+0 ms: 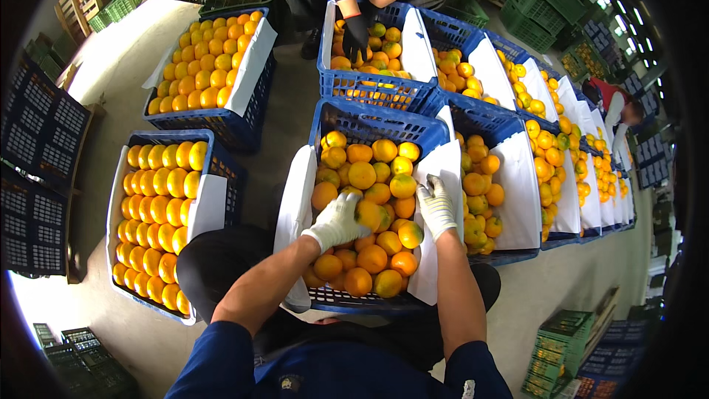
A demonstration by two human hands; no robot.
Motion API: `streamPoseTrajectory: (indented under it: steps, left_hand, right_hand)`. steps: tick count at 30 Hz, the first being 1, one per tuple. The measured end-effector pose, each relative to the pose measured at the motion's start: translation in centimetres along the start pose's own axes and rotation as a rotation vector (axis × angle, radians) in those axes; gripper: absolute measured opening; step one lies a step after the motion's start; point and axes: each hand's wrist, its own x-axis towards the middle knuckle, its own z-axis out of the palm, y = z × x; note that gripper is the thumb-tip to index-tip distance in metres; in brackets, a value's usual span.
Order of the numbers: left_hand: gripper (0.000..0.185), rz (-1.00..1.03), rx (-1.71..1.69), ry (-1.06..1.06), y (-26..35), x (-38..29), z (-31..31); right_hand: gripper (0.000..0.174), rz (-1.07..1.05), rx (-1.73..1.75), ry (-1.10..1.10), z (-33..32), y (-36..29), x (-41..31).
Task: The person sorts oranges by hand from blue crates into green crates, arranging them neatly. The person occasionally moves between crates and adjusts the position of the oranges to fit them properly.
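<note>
A blue plastic crate (382, 113) of loose orange citrus fruit (372, 259) stands before me between my knees. Some of its fruits have greenish skin. My left hand (337, 223), in a pale knit glove, has its fingers around one citrus fruit (368, 215) above the others. At the crate's right side is my right hand (437, 205), in a striped glove. It holds no fruit, its fingers are apart, and it lies against the white liner sheet (447, 163). Another white liner sheet (293, 199) folds over the left side.
Two crates to my left hold fruit in neat rows, one near (207, 147) and one farther (238, 127). Opposite, a co-worker's black-gloved hand (355, 36) reaches into another crate (376, 90). Lined crates (515, 255) of loose fruit run off right. Green crates (559, 338) stand lower right.
</note>
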Motion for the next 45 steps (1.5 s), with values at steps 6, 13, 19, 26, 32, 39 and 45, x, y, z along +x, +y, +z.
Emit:
streamPoseTrajectory:
  steps: [6, 13, 19, 26, 32, 39, 45]
  left_hand:
    - [0.07, 0.06, -0.057, 0.169, 4.7, 5.7, -0.1]
    - [0.056, 0.358, -0.041, 0.003, 2.2, -3.3, -5.5]
    - [0.053, 0.187, 0.054, 0.158, 5.3, -9.8, -10.9]
    - [0.029, 0.476, -0.151, 0.292, 5.7, -6.2, -6.9]
    - [0.018, 0.335, -0.342, 0.088, 8.2, -3.3, -5.4]
    - [0.023, -0.338, -0.534, 0.432, 12.2, -13.0, -6.1]
    - [0.027, -0.487, -0.538, 0.624, 18.8, -36.1, -12.3]
  right_hand:
    - [0.041, -0.038, 0.03, -0.013, -5.0, -0.5, -3.3]
    - [0.028, -0.161, 0.169, 0.038, -6.9, -2.0, -7.8]
    - [0.034, -0.496, -0.067, 0.05, -2.9, -4.5, -11.1]
    - [0.028, -0.258, -0.061, 0.19, -7.5, 2.2, -9.8]
    - [0.037, 0.034, 0.085, 0.148, -6.3, 5.3, -9.5]
    - [0.041, 0.231, 0.023, -0.298, -10.8, 0.6, -9.3]
    - [0.032, -0.048, -0.351, -0.504, -21.7, -8.0, -9.5]
